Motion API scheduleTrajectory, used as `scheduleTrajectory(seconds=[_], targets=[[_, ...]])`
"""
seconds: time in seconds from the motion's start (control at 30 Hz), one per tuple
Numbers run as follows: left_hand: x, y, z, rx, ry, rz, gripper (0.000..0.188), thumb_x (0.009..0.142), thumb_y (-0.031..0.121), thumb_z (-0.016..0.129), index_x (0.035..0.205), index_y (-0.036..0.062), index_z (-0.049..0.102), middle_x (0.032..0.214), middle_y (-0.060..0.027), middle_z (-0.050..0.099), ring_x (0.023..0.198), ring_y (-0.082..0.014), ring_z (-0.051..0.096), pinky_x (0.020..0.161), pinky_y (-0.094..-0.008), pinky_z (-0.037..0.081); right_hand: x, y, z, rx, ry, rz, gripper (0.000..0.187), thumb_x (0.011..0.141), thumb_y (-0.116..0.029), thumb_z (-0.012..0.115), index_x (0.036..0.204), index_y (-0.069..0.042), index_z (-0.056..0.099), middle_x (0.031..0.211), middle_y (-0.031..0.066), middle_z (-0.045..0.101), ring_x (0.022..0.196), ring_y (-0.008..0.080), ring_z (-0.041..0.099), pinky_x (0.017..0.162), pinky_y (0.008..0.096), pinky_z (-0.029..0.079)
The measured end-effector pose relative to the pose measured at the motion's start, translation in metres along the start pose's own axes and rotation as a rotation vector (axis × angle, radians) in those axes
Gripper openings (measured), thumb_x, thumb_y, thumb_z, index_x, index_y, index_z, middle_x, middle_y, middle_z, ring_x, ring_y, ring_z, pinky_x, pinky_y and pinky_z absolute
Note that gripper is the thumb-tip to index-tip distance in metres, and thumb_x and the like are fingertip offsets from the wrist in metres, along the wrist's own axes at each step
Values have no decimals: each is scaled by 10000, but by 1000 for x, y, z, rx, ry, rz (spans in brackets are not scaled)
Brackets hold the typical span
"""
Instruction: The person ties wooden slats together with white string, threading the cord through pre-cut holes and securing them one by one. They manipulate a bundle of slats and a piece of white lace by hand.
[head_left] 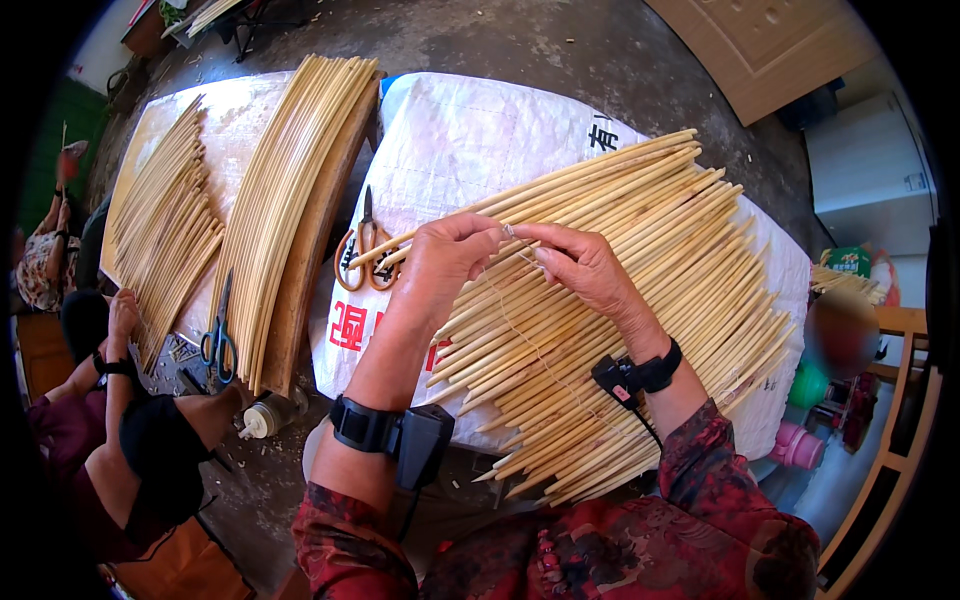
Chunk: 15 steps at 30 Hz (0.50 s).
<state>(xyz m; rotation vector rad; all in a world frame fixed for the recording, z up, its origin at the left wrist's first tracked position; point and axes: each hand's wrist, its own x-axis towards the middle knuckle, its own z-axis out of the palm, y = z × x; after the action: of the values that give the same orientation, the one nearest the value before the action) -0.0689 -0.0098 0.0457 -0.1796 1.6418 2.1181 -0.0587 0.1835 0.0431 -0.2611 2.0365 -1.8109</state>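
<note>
A layer of peeled pale sticks (pixel 600 330) lies side by side in front of me, their ends uneven. Near the upper edge of the layer, my left hand (pixel 450 252) and my right hand (pixel 585 268) meet, fingertips almost touching. Both pinch a thin string (pixel 512 322), which trails from them down across the sticks. A small twisted bit of it shows between the fingertips; whether it is knotted is too small to tell. Just left of my left hand, scissors (pixel 368 236) with orange-brown handles lie on the white woven sheet (pixel 480 125) under the sticks.
Left of me, a long bundle of sticks (pixel 310 160) lies beside a wooden board edge (pixel 318 255). Teal-handled scissors (pixel 219 340) and a co-worker's hand (pixel 122 315) are by another stick layer (pixel 170 225). A bottle (pixel 265 418) lies below; a wooden frame (pixel 895 440) stands right.
</note>
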Motion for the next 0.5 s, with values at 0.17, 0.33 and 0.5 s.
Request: scheduleTrajectory(seconds=[0.17,0.33,0.5], targets=[[0,1,0,15,11,-12,132,840,126,611,880,3,639,672,24,542,571,-38,444,504,-169,336,0,-1,-2,-30,-26,-7,338,876,-109,506,1208,-79,559,851,-6,607,639,41,469,603,191,431],[0,0,-3,-20,19,-29,136,848,126,599,884,0,636,677,20,549,576,-38,453,509,-166,348,-1,-4,-3,-28,-61,7,347,879,-130,497,1218,-88,553,918,13,620,658,46,492,626,194,452],[0,1,-2,-15,4,-23,131,850,121,594,883,1,635,683,15,552,578,-38,452,508,-166,346,0,-3,-5,-35,-78,12,347,878,-148,498,1216,-90,555,921,12,622,652,47,496,620,201,460]])
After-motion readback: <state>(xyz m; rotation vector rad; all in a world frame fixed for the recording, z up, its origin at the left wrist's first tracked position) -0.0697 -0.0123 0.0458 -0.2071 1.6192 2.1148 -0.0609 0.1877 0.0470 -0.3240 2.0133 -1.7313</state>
